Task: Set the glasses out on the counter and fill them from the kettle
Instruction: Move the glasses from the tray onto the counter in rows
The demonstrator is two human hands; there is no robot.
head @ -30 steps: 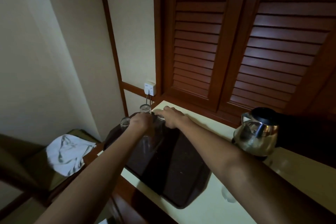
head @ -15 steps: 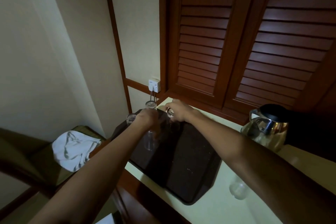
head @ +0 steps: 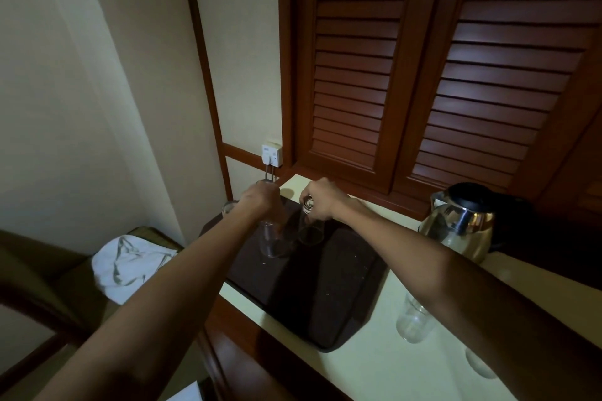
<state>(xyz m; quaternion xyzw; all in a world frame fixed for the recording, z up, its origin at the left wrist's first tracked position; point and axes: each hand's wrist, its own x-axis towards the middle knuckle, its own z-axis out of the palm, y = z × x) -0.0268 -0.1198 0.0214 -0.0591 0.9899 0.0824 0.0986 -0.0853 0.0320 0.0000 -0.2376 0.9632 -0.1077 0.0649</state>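
Note:
My left hand (head: 260, 198) grips a clear glass (head: 272, 238) by its base, the glass hanging mouth-down over the dark tray (head: 325, 296). Beside it, my right hand (head: 321, 200) holds a second clear glass (head: 309, 231) the same way, above the tray's far end. Further glasses (head: 229, 206) stand at the tray's far left corner, partly hidden by my left hand. Two more clear glasses (head: 413, 322) (head: 479, 365) stand on the pale counter (head: 365, 365) under my right forearm. The steel kettle (head: 459, 221) with a black lid stands at the right.
A wall socket (head: 272, 155) with a plugged cord sits above the counter's far corner. Louvred wooden doors (head: 423, 58) rise behind the counter. A white towel (head: 128, 265) lies on a chair to the left, below counter height.
Both hands have lifted their glasses off the tray's far end and drawn them slightly nearer. The camera has tilted, so the scene sits lower and to the right.

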